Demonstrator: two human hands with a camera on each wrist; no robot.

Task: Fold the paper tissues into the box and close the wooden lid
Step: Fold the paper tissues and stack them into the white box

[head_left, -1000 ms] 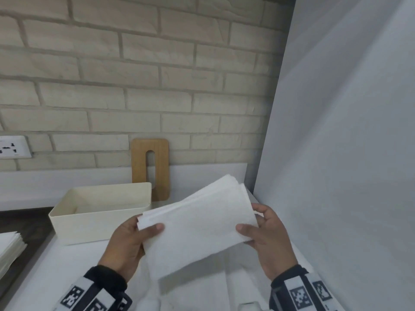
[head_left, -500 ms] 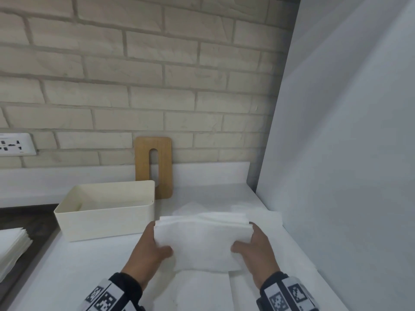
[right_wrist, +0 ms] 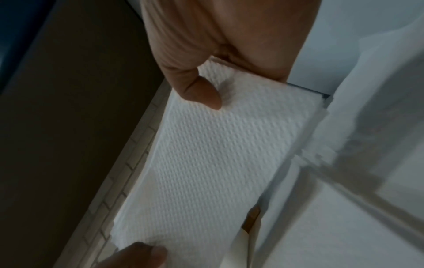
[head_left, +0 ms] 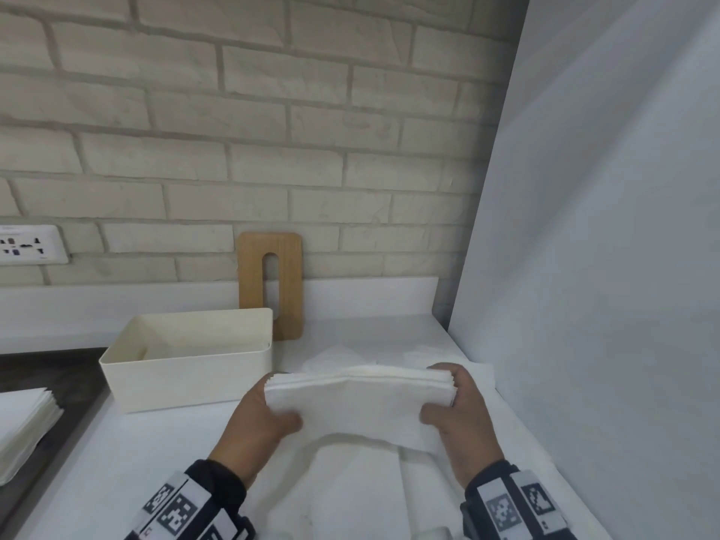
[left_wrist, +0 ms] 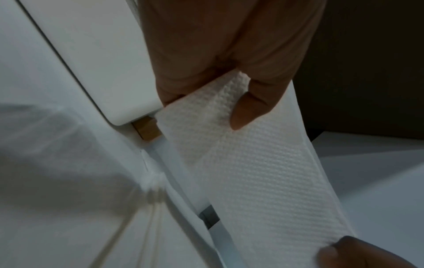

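Note:
A stack of white paper tissues [head_left: 360, 407] [left_wrist: 257, 172] [right_wrist: 215, 163] is held level above the white counter, just right of the box. My left hand [head_left: 265, 418] [left_wrist: 229, 87] pinches its left end, thumb on top. My right hand [head_left: 456, 411] [right_wrist: 206, 78] pinches its right end the same way. The cream open-topped box [head_left: 187, 360] stands at the left, its inside mostly hidden by its front wall. The wooden lid [head_left: 270, 284] with a slot leans upright against the brick wall behind the box.
More loose tissues [head_left: 350, 489] lie spread on the counter under my hands. Another tissue stack [head_left: 23, 426] sits at the far left on a dark surface. A grey panel [head_left: 604, 267] closes off the right side. A wall socket [head_left: 31, 245] is at the left.
The tissue stack came down from a tilted, raised position to low and level over the counter. Both hands moved down and kept their grip.

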